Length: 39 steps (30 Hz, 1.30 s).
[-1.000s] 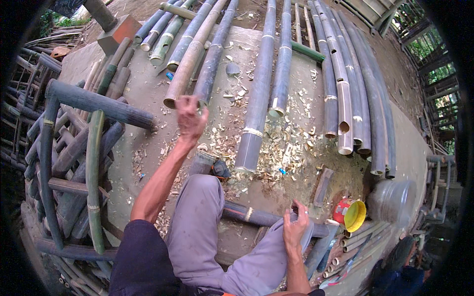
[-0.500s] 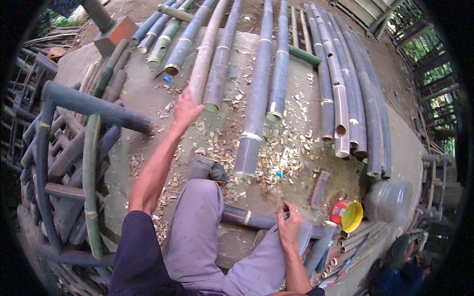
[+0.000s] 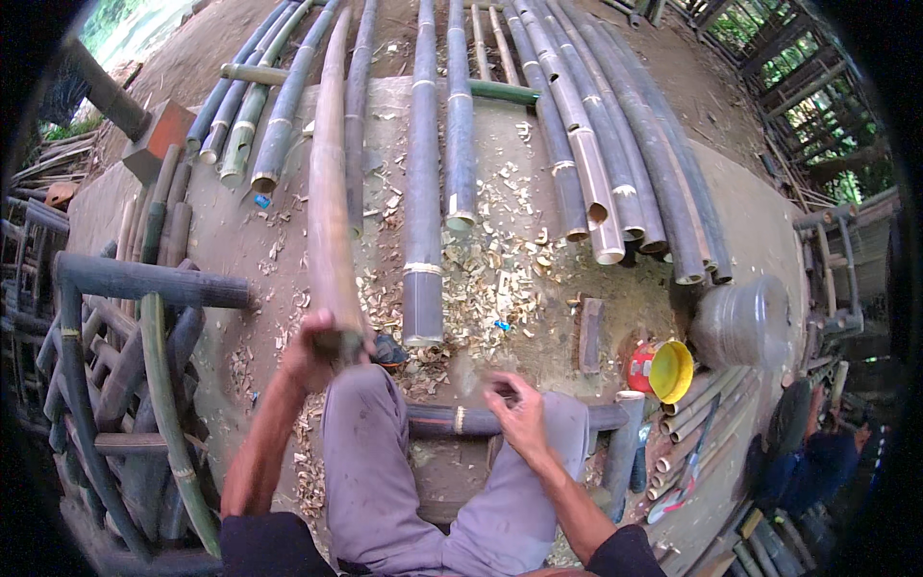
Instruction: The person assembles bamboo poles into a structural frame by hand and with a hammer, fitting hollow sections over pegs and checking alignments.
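Observation:
My left hand (image 3: 310,354) is closed around the near end of a long brown bamboo pole (image 3: 332,212), just beside my left knee. The pole is raised and smeared by motion, and its far part runs up past the top edge of the view. Over my right thigh hovers my right hand (image 3: 519,412), its fingers loosely curled and apart, with nothing visible in them. Between my knees lies a dark horizontal bamboo rail (image 3: 437,419). A dark bamboo pole (image 3: 423,240) with a pale ring near its end lies straight ahead.
Several more bamboo poles (image 3: 615,183) lie side by side at the far right. Wood shavings (image 3: 500,260) cover the ground. At right stand a yellow-mouthed red container (image 3: 670,372) and a clear plastic jug (image 3: 740,322). Bamboo frames (image 3: 154,279) are stacked at left.
My left hand has drawn the brown bamboo pole toward me and lifted its near end to my left knee. My right hand has risen and shifted left. The whole view has shifted.

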Each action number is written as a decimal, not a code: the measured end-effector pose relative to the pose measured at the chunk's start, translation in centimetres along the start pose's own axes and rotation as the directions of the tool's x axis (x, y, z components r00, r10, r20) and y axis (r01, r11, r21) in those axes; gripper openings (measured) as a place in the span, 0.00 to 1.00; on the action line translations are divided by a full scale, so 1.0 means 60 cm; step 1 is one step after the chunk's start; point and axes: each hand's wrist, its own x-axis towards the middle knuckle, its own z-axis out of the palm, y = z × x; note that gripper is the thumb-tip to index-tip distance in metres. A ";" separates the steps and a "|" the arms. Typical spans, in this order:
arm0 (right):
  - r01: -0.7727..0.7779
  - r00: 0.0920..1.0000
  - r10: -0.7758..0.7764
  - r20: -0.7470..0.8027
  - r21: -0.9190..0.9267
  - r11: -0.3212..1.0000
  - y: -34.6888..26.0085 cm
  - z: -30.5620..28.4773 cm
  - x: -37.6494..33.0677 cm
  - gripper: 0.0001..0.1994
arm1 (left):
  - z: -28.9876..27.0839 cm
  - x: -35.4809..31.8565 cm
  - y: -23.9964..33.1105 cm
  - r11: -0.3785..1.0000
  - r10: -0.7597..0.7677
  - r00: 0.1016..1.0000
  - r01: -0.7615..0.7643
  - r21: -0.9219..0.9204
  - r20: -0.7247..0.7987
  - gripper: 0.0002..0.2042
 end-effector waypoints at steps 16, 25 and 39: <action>-0.161 0.858 0.076 0.508 0.125 0.979 -0.188 -0.146 -0.188 0.47 | 0.108 -0.066 -0.147 0.879 -0.416 0.838 0.271 0.392 0.354 0.39; -0.301 0.872 0.393 0.290 -0.314 0.900 -0.184 -0.185 -0.458 0.53 | 0.168 0.049 -0.190 0.992 0.122 0.992 -0.123 -0.034 -0.017 0.30; -0.560 0.829 0.514 -0.221 -0.312 0.768 -0.031 -0.102 -0.607 0.42 | 0.271 0.039 -0.334 0.997 -0.022 1.000 0.020 0.069 0.021 0.24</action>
